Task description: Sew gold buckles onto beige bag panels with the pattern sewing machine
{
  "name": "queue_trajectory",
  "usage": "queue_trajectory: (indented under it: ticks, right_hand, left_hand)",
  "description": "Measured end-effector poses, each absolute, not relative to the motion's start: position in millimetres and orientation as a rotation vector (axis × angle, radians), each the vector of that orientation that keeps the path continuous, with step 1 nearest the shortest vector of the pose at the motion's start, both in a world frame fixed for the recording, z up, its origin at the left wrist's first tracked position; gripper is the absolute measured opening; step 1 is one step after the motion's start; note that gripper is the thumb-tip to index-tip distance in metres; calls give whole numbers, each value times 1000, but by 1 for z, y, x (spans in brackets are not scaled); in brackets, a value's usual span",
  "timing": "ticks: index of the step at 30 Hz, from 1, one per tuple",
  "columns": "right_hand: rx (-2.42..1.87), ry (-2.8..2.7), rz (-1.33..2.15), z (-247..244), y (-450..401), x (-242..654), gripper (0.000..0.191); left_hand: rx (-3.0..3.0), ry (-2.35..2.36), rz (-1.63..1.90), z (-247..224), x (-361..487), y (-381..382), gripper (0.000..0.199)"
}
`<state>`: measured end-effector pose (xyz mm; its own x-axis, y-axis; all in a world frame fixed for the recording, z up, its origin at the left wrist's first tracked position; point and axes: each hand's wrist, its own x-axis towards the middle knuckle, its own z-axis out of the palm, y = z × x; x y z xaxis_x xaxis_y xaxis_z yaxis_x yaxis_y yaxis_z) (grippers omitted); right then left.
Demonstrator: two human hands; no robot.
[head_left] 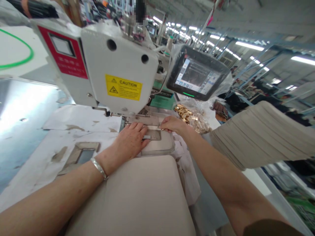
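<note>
Beneath the head of a white sewing machine (118, 62), my left hand (131, 139) lies flat with its fingers stretched over a small metal plate (155, 134) and the pale piece around it. My right hand (172, 124) is at the plate's right edge, thumb and fingertips pinched together. Something tiny glints at those fingertips, too small to name. A beige padded panel (145, 186) extends from under the plate area toward me. Most of the machine's needle area is hidden behind its head.
A control screen (199, 73) stands right of the machine head. Behind my right hand is a clear bag of gold-coloured metal pieces (189, 116). Beige stacked panels (261, 134) rise at the right. A cut-out frame piece (81, 155) lies left on white paper.
</note>
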<state>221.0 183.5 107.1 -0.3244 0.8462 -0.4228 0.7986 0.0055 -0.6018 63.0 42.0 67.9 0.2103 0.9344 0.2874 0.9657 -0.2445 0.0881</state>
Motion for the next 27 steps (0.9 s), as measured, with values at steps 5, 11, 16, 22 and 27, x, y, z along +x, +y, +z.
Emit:
queue_trajectory:
  ticks: [5, 11, 16, 22, 27]
  right_hand:
    - [-1809, -2254, 1195, 112, 179, 219, 28]
    - [-1835, -2160, 1358, 118, 168, 217, 31]
    - [-1863, -2086, 1473, 115, 167, 222, 30]
    - [-1827, -1968, 1637, 105, 173, 228, 27]
    - [-1857, -1996, 1580, 97, 175, 226, 24]
  left_hand:
    - [-2364, -1839, -346, 69, 65, 44, 41]
    - [-2639, -1692, -300, 73, 83, 58, 48]
    - [-2603, -1891, -339, 85, 107, 62, 44]
    - [-2510, -1952, -263, 90, 120, 62, 38]
    - [-2402, -2034, -185, 91, 106, 50, 35]
